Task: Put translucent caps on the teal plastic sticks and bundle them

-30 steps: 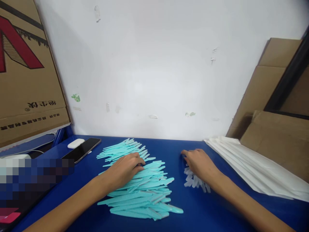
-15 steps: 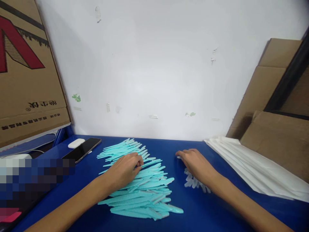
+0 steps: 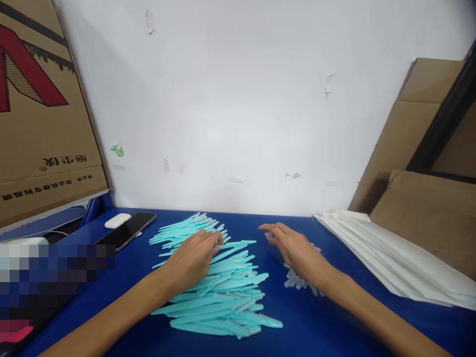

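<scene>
Many slim turquoise sticks, looking like eyebrow razors [image 3: 223, 305], lie in an overlapping pile on the blue table [image 3: 256, 342]. My left hand [image 3: 195, 255] rests over the pile's middle, fingers pinched on one turquoise razor [image 3: 241, 244] whose end points right. Small clear plastic caps [image 3: 295, 280] are heaped to the right, partly hidden under my right hand [image 3: 295, 248]. That hand holds a clear cap [image 3: 267, 237] between thumb and fingers, its index finger stretched left. A short gap separates this cap from the razor's tip.
At the left lie a phone [image 3: 128, 231] and a white case [image 3: 117, 220]. A stack of white sheets or bags [image 3: 390, 258] lies along the right. Cardboard boxes [image 3: 48, 124] stand on both sides, and a white wall [image 3: 238, 109] closes off the back.
My right hand has moved left from the heap of caps, bringing a clear cap along. In my left hand a razor now sticks out farther right above the pile.
</scene>
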The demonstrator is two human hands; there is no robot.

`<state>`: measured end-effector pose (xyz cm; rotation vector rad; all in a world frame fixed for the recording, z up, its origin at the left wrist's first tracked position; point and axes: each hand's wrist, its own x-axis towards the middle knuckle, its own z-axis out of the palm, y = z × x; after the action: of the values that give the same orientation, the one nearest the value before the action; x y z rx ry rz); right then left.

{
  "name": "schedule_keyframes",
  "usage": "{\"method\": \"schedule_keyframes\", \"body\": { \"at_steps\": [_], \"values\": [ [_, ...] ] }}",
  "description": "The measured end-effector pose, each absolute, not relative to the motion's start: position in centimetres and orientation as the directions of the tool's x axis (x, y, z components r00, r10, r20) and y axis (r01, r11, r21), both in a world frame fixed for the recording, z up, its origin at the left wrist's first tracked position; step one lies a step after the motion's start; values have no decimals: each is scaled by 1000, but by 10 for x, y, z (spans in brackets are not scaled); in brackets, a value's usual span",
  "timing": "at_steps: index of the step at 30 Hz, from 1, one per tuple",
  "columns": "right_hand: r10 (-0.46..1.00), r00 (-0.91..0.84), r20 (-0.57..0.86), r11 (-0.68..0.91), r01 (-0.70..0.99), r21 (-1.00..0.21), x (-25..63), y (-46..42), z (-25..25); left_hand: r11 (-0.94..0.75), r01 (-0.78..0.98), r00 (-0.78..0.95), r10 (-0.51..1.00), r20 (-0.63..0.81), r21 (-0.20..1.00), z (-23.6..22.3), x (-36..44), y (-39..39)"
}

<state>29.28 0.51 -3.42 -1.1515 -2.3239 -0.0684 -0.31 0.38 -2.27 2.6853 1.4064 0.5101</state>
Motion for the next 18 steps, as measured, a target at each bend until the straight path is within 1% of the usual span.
{"method": "schedule_keyframes", "body": {
  "at_steps": [2,4,7,12,16,18],
  "values": [
    [687,-484,543,675,702,-228,288,4,-33,-595,782,537,795,283,188,-23,-3,5],
    [648,-492,581,712,663,-232,284,2,-32,-604,778,543,785,299,171,-24,-3,5],
    [615,-528,585,750,622,-227,281,0,-32,-613,776,549,773,318,150,-24,-3,6],
    [601,-566,564,771,596,-224,281,-2,-33,-633,763,566,752,337,132,-24,-2,7],
    [555,-588,589,811,541,-224,277,-7,-35,-696,707,605,688,400,128,-26,-1,5],
    [531,-577,621,824,524,-216,274,-11,-35,-733,673,628,638,445,102,-27,0,3]
  ]
}}
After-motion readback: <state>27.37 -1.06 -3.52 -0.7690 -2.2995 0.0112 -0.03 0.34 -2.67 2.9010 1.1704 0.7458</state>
